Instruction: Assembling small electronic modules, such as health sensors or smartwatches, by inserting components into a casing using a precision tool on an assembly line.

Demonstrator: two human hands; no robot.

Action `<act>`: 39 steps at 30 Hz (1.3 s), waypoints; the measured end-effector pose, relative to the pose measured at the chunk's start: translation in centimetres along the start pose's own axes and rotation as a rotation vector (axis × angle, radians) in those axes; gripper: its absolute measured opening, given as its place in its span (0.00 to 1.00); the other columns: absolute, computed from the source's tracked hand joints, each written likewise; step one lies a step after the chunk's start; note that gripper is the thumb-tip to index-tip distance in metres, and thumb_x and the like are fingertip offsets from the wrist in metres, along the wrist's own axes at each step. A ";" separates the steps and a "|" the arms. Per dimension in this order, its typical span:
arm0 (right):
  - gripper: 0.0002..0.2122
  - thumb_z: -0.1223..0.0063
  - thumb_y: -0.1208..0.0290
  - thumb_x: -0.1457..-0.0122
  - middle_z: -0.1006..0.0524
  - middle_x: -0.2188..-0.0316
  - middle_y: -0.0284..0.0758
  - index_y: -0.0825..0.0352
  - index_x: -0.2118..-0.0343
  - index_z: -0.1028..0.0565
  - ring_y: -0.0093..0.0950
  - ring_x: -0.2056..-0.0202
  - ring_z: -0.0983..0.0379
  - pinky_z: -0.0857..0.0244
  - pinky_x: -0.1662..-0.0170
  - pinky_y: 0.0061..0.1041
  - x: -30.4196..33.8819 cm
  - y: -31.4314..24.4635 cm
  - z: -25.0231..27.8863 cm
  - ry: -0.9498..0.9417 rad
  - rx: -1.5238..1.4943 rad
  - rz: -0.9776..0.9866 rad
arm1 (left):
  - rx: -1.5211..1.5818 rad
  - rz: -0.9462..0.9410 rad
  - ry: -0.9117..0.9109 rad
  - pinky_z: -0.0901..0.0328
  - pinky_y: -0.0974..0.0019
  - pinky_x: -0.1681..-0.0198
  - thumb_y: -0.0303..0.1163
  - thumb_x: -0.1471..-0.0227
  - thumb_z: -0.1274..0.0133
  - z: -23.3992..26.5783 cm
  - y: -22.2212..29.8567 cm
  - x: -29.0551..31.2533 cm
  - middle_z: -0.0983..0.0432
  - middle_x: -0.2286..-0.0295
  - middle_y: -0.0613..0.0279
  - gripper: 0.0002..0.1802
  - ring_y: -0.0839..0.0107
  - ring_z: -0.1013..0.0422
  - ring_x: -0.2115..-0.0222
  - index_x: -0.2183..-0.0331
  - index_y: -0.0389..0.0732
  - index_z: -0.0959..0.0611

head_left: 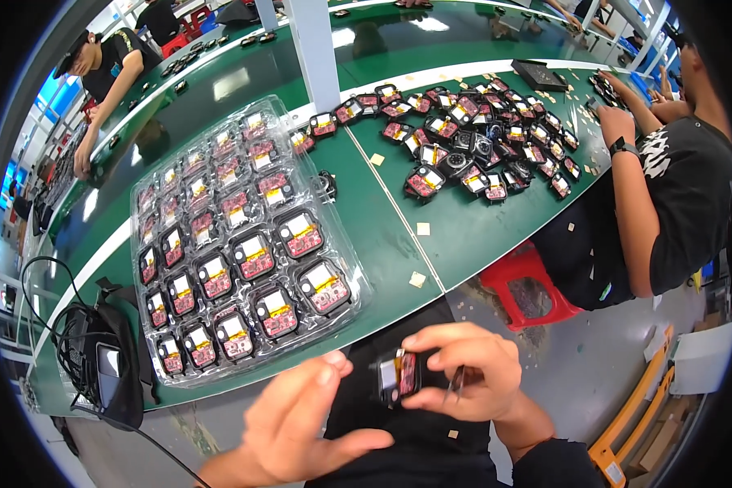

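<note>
Pinching a device (397,378), right hand (486,370) beside thumb-spread left hand (294,419).

The head camera looks down and forward in a wide fisheye from just above the wearer's own left grip (293,419) and right grip (476,370), which sit nearest; the tabletop (358,224) stretches away beyond, curving outward.

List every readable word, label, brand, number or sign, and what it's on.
None that I can quote.
Device in the right hand: any markings too small and blurred.
Circuit boards in the clear tray: any print too small.
White label on the orange frame: too small.
</note>
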State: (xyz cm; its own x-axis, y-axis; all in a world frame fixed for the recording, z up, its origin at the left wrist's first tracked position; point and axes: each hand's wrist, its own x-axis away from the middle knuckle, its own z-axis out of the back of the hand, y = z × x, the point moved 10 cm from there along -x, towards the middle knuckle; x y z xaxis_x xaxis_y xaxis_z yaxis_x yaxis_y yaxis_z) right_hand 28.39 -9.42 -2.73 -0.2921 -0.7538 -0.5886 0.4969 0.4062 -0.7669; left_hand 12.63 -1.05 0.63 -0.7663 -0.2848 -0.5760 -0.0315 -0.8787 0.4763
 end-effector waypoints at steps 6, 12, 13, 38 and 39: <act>0.20 0.24 0.71 0.51 0.19 0.55 0.44 0.67 0.62 0.28 0.28 0.73 0.21 0.27 0.72 0.21 2.0 1.2 -2.5 -0.098 -0.193 -0.133 | 0.790 0.433 0.319 0.28 0.55 0.49 0.39 0.49 0.30 -5.7 -3.1 4.9 0.28 0.50 0.41 0.38 0.53 0.25 0.51 0.45 0.26 0.26; 0.25 0.25 0.71 0.50 0.30 0.56 0.39 0.69 0.50 0.26 0.22 0.77 0.30 0.30 0.73 0.21 2.0 1.8 -2.6 -0.164 -0.022 -0.307 | 1.249 0.696 0.461 0.31 0.53 0.43 0.34 0.50 0.29 -8.7 -5.6 7.8 0.29 0.49 0.46 0.36 0.50 0.27 0.47 0.45 0.29 0.26; 0.27 0.26 0.71 0.49 0.32 0.58 0.38 0.68 0.46 0.26 0.22 0.76 0.29 0.30 0.72 0.22 1.9 1.3 -2.4 -0.156 0.116 -0.241 | 1.300 0.747 0.482 0.31 0.53 0.43 0.33 0.51 0.29 -9.1 -6.0 8.2 0.29 0.49 0.46 0.36 0.49 0.28 0.46 0.45 0.29 0.26; 0.13 0.32 0.75 0.54 0.20 0.72 0.31 0.69 0.63 0.17 0.20 0.82 0.34 0.42 0.80 0.20 3.7 -0.6 -3.5 -0.149 0.604 0.174 | 1.228 0.714 0.398 0.30 0.54 0.44 0.30 0.52 0.28 -9.3 -5.9 9.3 0.34 0.46 0.48 0.36 0.52 0.27 0.48 0.45 0.27 0.25; 0.13 0.32 0.75 0.54 0.20 0.72 0.31 0.69 0.63 0.17 0.20 0.82 0.34 0.42 0.80 0.20 3.8 -0.6 -3.5 -0.147 0.606 0.172 | 1.230 0.714 0.395 0.30 0.54 0.44 0.30 0.52 0.28 -9.3 -5.8 9.2 0.34 0.46 0.48 0.36 0.52 0.27 0.48 0.45 0.27 0.25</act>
State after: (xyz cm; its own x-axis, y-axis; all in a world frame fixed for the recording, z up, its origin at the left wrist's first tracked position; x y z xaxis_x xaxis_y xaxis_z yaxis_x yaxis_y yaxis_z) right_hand 24.09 -10.68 -5.40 -0.0732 -0.7842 -0.6161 0.9127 0.1964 -0.3584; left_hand 11.76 -2.10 -13.63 -0.6388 -0.7689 -0.0254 -0.3983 0.3023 0.8660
